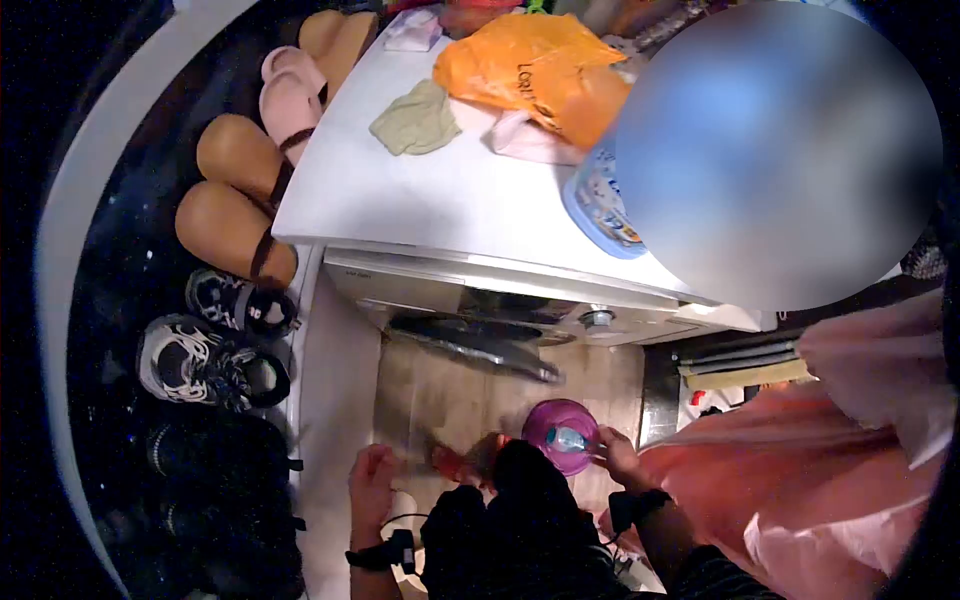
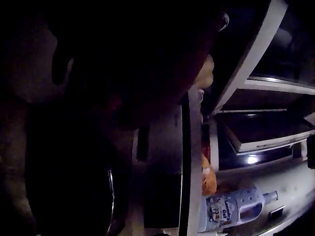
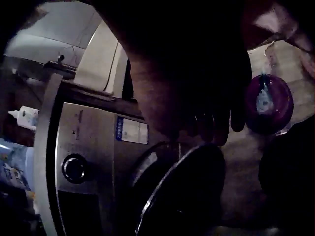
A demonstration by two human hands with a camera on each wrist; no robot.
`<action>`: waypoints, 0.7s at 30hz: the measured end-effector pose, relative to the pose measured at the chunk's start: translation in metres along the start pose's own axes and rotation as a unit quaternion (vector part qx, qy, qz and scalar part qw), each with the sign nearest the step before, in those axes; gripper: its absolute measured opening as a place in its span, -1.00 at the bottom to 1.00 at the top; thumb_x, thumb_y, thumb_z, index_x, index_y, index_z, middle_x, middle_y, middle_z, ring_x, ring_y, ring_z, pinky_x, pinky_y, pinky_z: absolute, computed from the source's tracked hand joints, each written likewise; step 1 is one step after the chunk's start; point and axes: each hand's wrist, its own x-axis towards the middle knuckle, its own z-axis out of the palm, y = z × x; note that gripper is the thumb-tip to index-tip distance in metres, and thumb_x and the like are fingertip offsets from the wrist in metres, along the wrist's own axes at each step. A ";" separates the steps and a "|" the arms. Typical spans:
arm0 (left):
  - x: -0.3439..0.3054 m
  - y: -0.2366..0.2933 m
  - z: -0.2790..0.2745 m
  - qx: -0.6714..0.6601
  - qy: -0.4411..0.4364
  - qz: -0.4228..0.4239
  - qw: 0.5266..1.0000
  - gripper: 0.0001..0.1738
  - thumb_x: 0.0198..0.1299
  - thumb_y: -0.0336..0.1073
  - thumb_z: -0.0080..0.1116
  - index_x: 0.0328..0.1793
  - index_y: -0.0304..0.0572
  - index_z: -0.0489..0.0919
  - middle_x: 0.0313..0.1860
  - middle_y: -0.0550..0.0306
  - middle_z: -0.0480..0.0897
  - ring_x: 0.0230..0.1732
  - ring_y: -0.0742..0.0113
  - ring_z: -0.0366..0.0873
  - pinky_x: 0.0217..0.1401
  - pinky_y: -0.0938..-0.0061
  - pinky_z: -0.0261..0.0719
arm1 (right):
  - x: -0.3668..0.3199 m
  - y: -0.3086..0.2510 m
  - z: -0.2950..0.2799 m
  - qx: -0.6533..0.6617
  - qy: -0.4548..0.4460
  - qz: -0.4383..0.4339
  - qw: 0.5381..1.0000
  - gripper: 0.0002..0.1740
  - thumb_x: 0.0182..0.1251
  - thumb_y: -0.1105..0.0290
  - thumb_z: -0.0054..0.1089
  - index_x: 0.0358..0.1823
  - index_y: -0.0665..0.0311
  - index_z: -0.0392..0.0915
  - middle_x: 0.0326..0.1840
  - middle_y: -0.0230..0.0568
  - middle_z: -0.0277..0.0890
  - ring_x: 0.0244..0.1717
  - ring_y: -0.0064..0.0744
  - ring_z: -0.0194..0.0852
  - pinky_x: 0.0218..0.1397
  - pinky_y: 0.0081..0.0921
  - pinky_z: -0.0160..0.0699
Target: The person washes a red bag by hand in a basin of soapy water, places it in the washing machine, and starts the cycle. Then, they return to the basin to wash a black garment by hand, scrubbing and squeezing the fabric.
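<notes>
My right hand (image 1: 620,462) is beside a purple basin (image 1: 538,422) on the floor, overlapping its right rim in the head view. A small clear bottle with a teal part (image 1: 570,440) lies inside the basin. In the right wrist view the fingers hang down in shadow, holding nothing visible, with the basin (image 3: 284,118) off to their right. My left hand (image 1: 372,488) hovers low at the left, fingers loosely bent and holding nothing. Ahead, a front-loading washing machine (image 1: 420,293) has its round door (image 1: 475,350) swung out between me and the machine.
On the white countertop (image 1: 370,205) sit an orange plastic bag (image 1: 540,65), a beige cloth (image 1: 415,120) and a blue laundry gel bottle (image 2: 231,209). Slippers (image 1: 235,225) and sneakers (image 1: 180,360) line the left. Pink fabric (image 1: 740,460) hangs close on my right.
</notes>
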 end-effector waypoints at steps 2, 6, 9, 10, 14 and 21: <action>-0.003 0.021 -0.010 0.031 0.014 0.074 0.997 -0.85 0.30 -0.35 0.14 -0.06 -0.22 0.55 -0.19 0.23 0.60 -0.12 0.47 0.50 0.00 0.53 0.48 | -0.003 -0.010 0.002 0.012 -0.002 -0.027 1.000 -0.61 0.44 0.02 0.00 0.07 0.14 0.45 -0.09 -0.35 0.49 -0.09 -0.37 0.51 -0.09 -0.38 0.50; 0.003 0.032 -0.017 -0.017 -0.013 0.065 0.998 -0.84 0.27 -0.37 0.17 -0.07 -0.23 0.55 -0.18 0.23 0.59 -0.12 0.43 0.51 0.02 0.51 0.48 | -0.015 -0.031 -0.002 0.016 -0.006 -0.062 0.998 -0.59 0.42 0.04 0.05 0.07 0.19 0.46 -0.05 -0.27 0.49 -0.15 -0.38 0.54 -0.21 -0.45 0.56; 0.000 0.068 -0.010 -0.051 -0.008 0.006 0.999 -0.84 0.27 -0.36 0.16 -0.06 -0.20 0.56 -0.18 0.23 0.59 -0.11 0.42 0.52 0.02 0.50 0.48 | -0.020 -0.042 0.003 0.049 -0.010 -0.086 0.995 -0.58 0.39 0.08 0.12 0.08 0.22 0.45 -0.09 -0.25 0.54 -0.21 -0.39 0.56 -0.28 -0.49 0.58; -0.005 0.077 -0.006 -0.067 -0.003 -0.021 0.997 -0.84 0.27 -0.36 0.16 -0.05 -0.19 0.57 -0.17 0.23 0.60 -0.11 0.42 0.52 0.02 0.49 0.49 | -0.027 -0.049 0.006 0.053 -0.003 -0.075 0.996 -0.59 0.39 0.08 0.13 0.08 0.21 0.46 -0.09 -0.26 0.54 -0.21 -0.39 0.56 -0.27 -0.49 0.57; 0.013 0.077 -0.014 -0.058 -0.002 0.010 0.998 -0.79 0.30 -0.27 0.14 0.00 -0.14 0.56 -0.14 0.21 0.62 -0.09 0.41 0.55 0.02 0.51 0.46 | -0.020 -0.075 0.006 0.060 -0.025 -0.067 0.996 -0.64 0.39 0.11 0.13 0.04 0.20 0.50 -0.10 -0.29 0.55 -0.20 -0.40 0.57 -0.24 -0.49 0.56; 0.051 0.100 -0.021 -0.147 0.072 0.020 0.986 -0.71 0.32 -0.14 0.13 0.07 -0.09 0.53 -0.08 0.22 0.65 -0.10 0.44 0.58 -0.06 0.58 0.42 | 0.024 -0.143 0.019 0.053 0.004 -0.097 0.994 -0.64 0.35 0.11 0.20 0.04 0.14 0.48 -0.17 -0.39 0.52 -0.24 -0.40 0.56 -0.28 -0.54 0.51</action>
